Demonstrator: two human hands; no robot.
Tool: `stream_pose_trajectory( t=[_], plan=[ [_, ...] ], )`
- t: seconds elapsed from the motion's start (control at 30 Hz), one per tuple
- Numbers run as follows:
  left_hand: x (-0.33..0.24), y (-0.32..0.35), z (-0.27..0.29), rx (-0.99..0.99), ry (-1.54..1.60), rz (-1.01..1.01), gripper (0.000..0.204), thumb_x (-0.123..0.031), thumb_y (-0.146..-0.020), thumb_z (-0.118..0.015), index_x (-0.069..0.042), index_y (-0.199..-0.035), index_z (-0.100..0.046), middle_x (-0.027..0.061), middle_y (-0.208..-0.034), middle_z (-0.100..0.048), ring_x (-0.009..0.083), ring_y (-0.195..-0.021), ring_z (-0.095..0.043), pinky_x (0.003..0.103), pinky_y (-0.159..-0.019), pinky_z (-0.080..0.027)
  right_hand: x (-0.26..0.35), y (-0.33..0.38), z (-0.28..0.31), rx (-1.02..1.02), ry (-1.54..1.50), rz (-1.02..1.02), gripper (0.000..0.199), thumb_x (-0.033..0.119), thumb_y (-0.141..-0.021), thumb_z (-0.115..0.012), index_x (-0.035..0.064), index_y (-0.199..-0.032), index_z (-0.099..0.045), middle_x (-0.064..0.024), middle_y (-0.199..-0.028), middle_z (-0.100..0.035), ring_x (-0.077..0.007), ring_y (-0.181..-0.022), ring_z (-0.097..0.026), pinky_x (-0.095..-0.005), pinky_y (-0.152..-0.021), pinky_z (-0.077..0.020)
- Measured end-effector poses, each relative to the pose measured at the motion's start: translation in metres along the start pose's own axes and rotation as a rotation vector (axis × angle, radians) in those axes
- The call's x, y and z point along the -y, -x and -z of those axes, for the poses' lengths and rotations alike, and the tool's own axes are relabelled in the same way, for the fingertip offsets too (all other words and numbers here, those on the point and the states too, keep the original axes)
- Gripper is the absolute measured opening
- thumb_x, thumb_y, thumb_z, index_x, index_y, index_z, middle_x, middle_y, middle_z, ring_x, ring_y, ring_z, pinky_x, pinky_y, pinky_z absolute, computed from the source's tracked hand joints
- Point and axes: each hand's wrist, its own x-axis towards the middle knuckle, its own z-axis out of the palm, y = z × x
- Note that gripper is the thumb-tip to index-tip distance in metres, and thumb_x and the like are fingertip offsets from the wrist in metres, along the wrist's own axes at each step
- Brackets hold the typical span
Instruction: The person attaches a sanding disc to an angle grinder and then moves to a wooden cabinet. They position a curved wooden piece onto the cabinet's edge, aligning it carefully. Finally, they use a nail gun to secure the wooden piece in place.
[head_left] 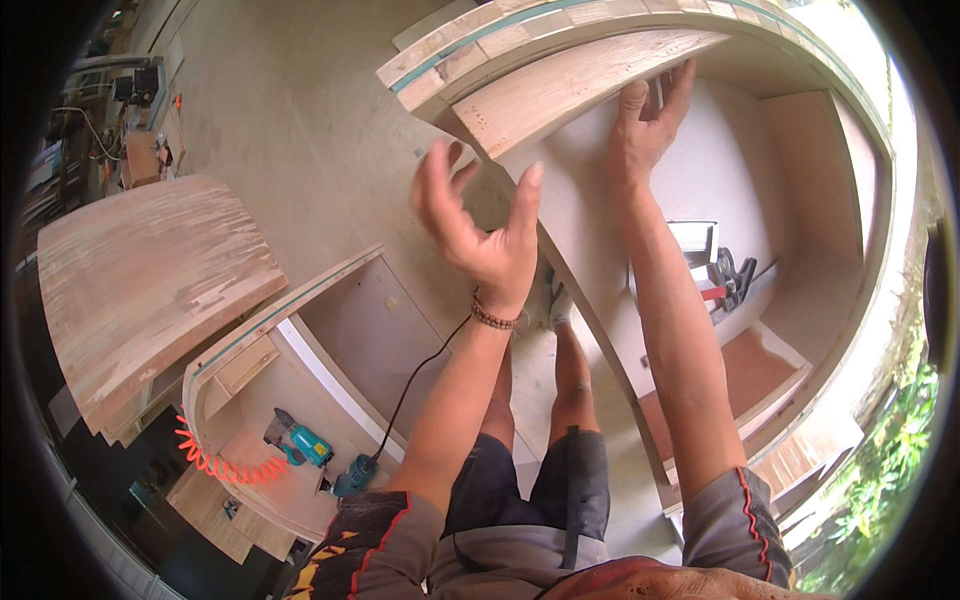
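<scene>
A large wooden cabinet shell (768,185) with a curved, layered rim fills the right side. Across its far end runs a pale wooden board (580,92) with small marks on its face. My right hand (648,125) reaches inside, its thumb and fingers apart at the board's inner edge. Whether it presses on the board or only lies beside it, I cannot tell. Just outside the cabinet's left edge, my left hand (482,225) is raised in the air with fingers spread, slightly blurred and holding nothing.
Inside the cabinet lie a black and red tool (730,282) and a wooden tray-like part (740,375). At lower left, a second curved cabinet (330,290) holds teal power tools (305,443), an orange coiled hose (225,468) and a black cable (408,385). A curved wooden panel (150,290) stands beyond.
</scene>
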Motion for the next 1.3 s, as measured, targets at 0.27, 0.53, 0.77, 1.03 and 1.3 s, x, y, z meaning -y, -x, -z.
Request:
stream_pose_trajectory(
  t=[0.27,0.53,0.77,1.03,1.3],
  plan=[
    [0.01,-0.011,-0.006,0.089,-0.155,0.048,0.052,-0.026,-0.092,-0.081,0.003,-0.132,-0.066,0.0155,-0.126,-0.059,0.0254,-0.108,-0.064,0.038,-0.08,-0.062,-0.003,0.0,0.001,0.007,0.013,0.026,0.107,0.06,-0.09,-0.074,0.0052,-0.165,-0.02,-0.0217,-0.159,-0.029,-0.0365,-0.148,-0.036,-0.0507,-0.121,-0.0387],
    [0.012,-0.01,-0.005,0.12,-0.153,0.089,0.053,-0.027,-0.094,-0.078,0.002,-0.136,-0.064,0.0159,-0.128,-0.057,0.0267,-0.111,-0.063,0.037,-0.08,-0.063,-0.004,-0.001,0.004,0.027,-0.036,0.017,0.109,0.058,-0.089,-0.077,0.0039,-0.165,-0.019,-0.0216,-0.16,-0.029,-0.0358,-0.149,-0.035,-0.05,-0.122,-0.0363],
    [0.018,-0.011,-0.005,0.134,-0.073,0.035,0.049,-0.019,-0.096,-0.076,0.005,-0.136,-0.063,0.0178,-0.133,-0.053,0.0261,-0.115,-0.061,0.035,-0.08,-0.065,0.002,0.002,0.003,0.083,-0.124,0.026,0.123,0.056,-0.08,-0.087,0.002,-0.165,-0.016,-0.0215,-0.164,-0.025,-0.0365,-0.153,-0.027,-0.0481,-0.127,-0.021],
    [0.023,-0.011,-0.005,0.128,-0.091,-0.005,0.048,-0.019,-0.094,-0.078,0.005,-0.133,-0.065,0.017,-0.13,-0.054,0.0253,-0.109,-0.062,0.034,-0.072,-0.064,0.001,0.002,0.008,0.12,-0.036,0.03,0.117,0.053,-0.085,-0.084,0.0067,-0.165,-0.013,-0.0258,-0.166,-0.021,-0.0382,-0.154,-0.025,-0.049,-0.125,-0.0265],
    [0.021,-0.012,-0.001,0.148,-0.11,0.003,0.049,-0.018,-0.093,-0.079,0.005,-0.134,-0.064,0.0151,-0.13,-0.054,0.0248,-0.113,-0.063,0.032,-0.077,-0.067,-0.001,0.002,0.007,0.11,-0.091,0.008,0.113,0.047,-0.085,-0.086,0.0072,-0.164,-0.016,-0.0222,-0.163,-0.026,-0.0376,-0.151,-0.03,-0.0484,-0.121,-0.0347]
  ],
)
